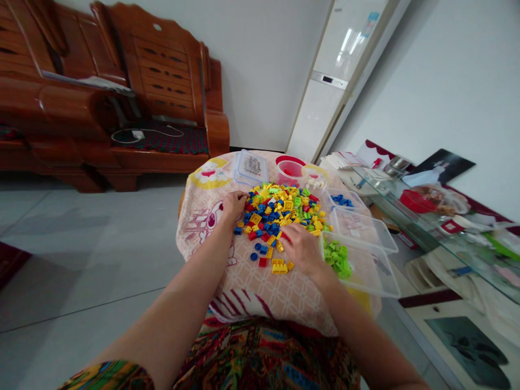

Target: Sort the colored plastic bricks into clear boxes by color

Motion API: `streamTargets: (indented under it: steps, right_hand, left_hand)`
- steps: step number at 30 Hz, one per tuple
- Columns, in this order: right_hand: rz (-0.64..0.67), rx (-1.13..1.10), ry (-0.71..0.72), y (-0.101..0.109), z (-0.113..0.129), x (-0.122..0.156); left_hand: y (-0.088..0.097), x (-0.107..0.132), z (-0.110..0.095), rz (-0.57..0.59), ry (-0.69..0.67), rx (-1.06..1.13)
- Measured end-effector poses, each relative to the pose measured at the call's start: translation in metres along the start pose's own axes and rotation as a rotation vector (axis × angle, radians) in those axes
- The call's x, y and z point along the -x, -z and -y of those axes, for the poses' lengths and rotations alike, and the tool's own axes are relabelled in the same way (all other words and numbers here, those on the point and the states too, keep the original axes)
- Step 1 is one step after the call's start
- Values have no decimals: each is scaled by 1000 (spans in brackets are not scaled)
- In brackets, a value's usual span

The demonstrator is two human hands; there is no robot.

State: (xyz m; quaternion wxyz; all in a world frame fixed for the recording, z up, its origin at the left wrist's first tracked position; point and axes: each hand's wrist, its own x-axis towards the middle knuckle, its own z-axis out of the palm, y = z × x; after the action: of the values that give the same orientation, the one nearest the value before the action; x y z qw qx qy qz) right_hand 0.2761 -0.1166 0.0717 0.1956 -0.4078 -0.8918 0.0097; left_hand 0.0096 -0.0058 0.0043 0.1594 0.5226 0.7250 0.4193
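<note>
A heap of small toy bricks point(284, 208) in yellow, blue, red and green lies on a small table covered with a pink printed cloth point(211, 216). My left hand point(233, 205) rests at the heap's left edge, fingers curled against the bricks. My right hand point(301, 248) lies palm down on the heap's near right side, fingers bent over some bricks; what they hold, if anything, is hidden. A clear plastic box point(365, 271) with green bricks point(337, 257) sits right beside my right hand.
More clear boxes stand at the right, one holding blue bricks point(342, 200). A lid point(251, 165), a red bowl point(289, 165) and a yellow bowl point(314, 173) sit at the far edge. A wooden sofa point(122, 97) is left, a glass shelf point(439, 216) right.
</note>
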Motion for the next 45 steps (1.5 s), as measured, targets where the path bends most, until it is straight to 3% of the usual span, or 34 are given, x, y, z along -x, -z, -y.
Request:
streamTargets:
  steps: [3, 5, 7, 11, 13, 16, 19, 25, 37, 45]
  right_hand:
    - [38, -4, 295, -43, 39, 17]
    - [44, 25, 421, -62, 45, 21]
    - [49, 54, 455, -70, 37, 19]
    - [27, 97, 281, -62, -2, 7]
    - [-45, 69, 159, -56, -18, 3]
    - [-215, 13, -31, -54, -29, 2]
    - [-327, -29, -127, -61, -30, 5]
    - [-442, -50, -101, -75, -26, 9]
    - [-344, -22, -37, -84, -24, 14]
    - [-293, -31, -79, -85, -20, 10]
  left_hand:
    - [0, 1, 0, -4, -5, 1]
    - [0, 2, 0, -5, -4, -2]
    - [1, 2, 0, -7, -8, -2]
    - [1, 2, -1, -3, 1, -8]
    - [1, 2, -1, -2, 13, -18]
    - [2, 2, -2, 0, 20, -20]
    - [2, 2, -3, 2, 18, -22]
    - [2, 2, -2, 7, 22, -49]
    - [-1, -1, 3, 4, 3, -25]
    - [-1, -1, 4, -8, -7, -12]
